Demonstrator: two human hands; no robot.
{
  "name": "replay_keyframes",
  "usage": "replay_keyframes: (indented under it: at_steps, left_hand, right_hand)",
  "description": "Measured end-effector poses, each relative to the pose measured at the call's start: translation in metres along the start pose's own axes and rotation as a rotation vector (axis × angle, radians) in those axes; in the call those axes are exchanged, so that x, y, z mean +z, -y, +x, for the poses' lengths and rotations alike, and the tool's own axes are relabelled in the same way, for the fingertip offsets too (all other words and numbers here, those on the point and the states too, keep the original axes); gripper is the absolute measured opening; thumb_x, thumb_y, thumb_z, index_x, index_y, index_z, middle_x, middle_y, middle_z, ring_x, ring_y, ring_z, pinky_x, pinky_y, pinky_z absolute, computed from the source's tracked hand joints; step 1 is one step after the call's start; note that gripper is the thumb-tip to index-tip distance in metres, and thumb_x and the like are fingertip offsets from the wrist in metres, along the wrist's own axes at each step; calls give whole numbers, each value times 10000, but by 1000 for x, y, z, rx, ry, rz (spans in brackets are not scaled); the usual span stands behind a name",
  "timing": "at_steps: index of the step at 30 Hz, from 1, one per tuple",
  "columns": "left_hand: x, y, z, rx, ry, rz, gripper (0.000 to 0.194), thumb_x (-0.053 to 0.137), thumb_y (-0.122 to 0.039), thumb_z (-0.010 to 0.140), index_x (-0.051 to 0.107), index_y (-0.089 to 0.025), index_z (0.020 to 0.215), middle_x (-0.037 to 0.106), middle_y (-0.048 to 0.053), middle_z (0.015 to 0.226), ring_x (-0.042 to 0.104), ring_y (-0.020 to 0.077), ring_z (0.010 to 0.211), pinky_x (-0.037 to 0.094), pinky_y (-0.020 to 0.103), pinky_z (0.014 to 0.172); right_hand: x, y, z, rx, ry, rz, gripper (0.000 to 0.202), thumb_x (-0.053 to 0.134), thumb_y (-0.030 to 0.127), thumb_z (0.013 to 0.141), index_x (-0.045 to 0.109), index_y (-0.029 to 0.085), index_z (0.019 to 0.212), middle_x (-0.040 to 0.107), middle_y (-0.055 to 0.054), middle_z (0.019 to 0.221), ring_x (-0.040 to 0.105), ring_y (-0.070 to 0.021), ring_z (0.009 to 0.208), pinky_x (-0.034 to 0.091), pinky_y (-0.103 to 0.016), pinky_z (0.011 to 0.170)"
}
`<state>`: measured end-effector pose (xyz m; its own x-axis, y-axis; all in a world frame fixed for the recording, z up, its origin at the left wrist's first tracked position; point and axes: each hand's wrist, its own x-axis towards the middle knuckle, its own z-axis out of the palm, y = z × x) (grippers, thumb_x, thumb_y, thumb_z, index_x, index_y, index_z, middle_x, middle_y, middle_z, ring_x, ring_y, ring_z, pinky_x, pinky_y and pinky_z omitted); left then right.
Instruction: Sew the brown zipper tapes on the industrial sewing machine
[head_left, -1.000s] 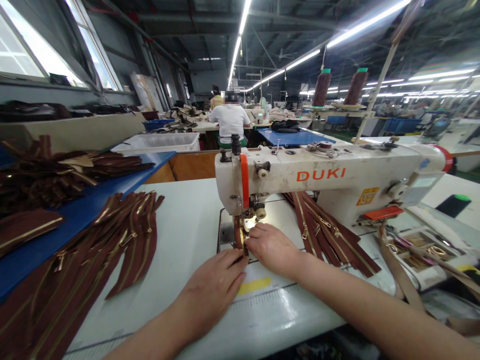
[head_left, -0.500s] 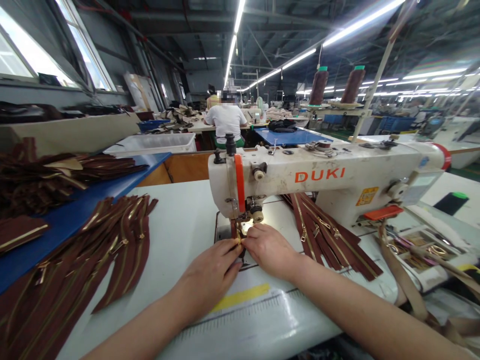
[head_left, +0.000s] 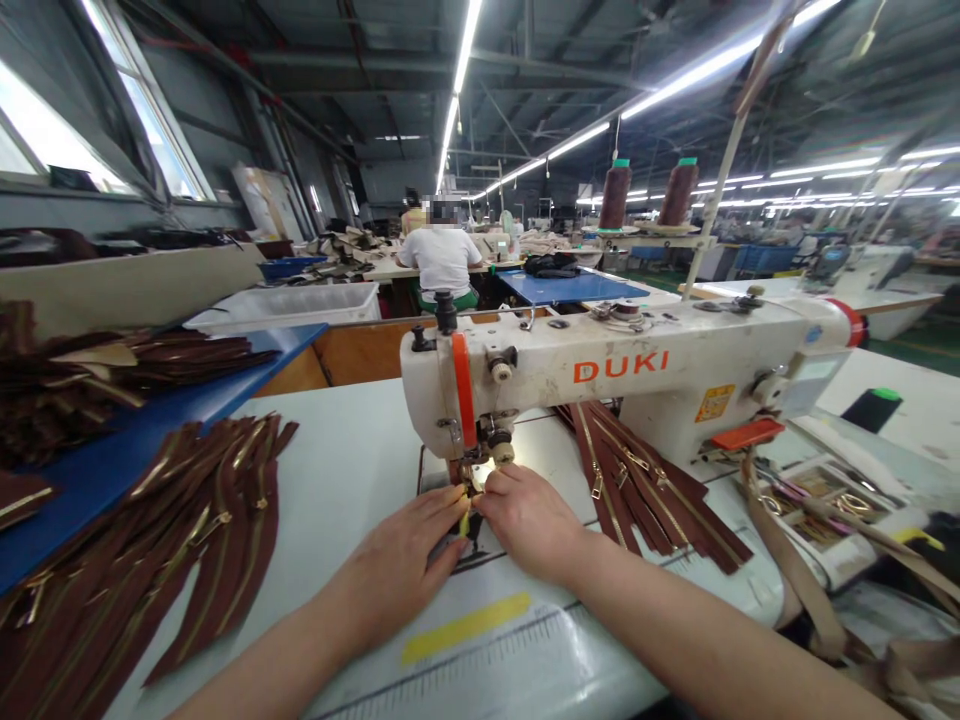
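Both hands meet under the head of a white sewing machine (head_left: 540,365). A brown zipper (head_left: 454,470) with a gold strip lies below the presser foot, largely hidden by fingers. My left hand (head_left: 401,550) presses its fingertips onto the zipper's near end, thumb tucked beneath, fingers together. From the other side my right hand (head_left: 529,520) pinches the same end with bent fingers, close to the needle area. A small yellowish piece shows between the fingertips. Right of my hands, several finished-looking brown zippers (head_left: 637,480) with gold pulls lie fanned out under the machine arm.
More brown zippers (head_left: 217,520) spread over the table's left side, and a pile (head_left: 112,370) rests on a blue board. A parts tray (head_left: 817,500) with metal rings stands right, beside beige straps (head_left: 802,570). A co-worker (head_left: 440,255) sits ahead, facing away.
The view has shifted, so the machine appears slightly lower and further left. My fingertips are a little further apart, and more of the yellowish piece shows between them. Both hands stay at the presser foot.
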<state>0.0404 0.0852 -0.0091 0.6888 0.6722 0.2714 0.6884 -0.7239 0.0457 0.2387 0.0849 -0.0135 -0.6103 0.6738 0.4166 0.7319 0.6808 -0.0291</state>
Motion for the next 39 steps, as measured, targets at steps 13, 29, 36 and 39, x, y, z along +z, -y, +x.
replay_keyframes:
  at_steps: [13,29,36,39]
  left_hand:
    - [5,6,2,1,-41,-13,383,432,-329,915,578,-136,1212,620,114,1243,555,240,1168,453,430,996]
    - [-14,-9,-25,-52,-70,24,330,501,-314,882,627,-125,1121,673,120,1147,622,254,1066,500,417,946]
    - [-43,-25,-69,11,-53,-40,281,517,-246,875,598,-184,1137,690,71,1099,641,217,1007,536,357,892]
    - [-46,-19,-46,-14,-29,-28,298,413,-113,875,606,-173,1093,679,83,1068,626,198,994,519,344,893]
  right_hand:
    - [-3,1,-2,63,14,2,175,497,182,909,658,160,844,611,-56,819,488,-199,828,380,-309,750]
    - [-8,5,-5,112,-4,58,191,509,166,901,651,172,775,603,-40,762,503,-185,798,382,-287,735]
    - [-8,7,-5,92,-18,85,178,515,141,884,651,156,770,605,-52,768,504,-192,802,394,-292,736]
    - [-13,12,-6,68,-7,59,157,519,126,871,663,152,817,615,-60,783,509,-198,811,400,-299,742]
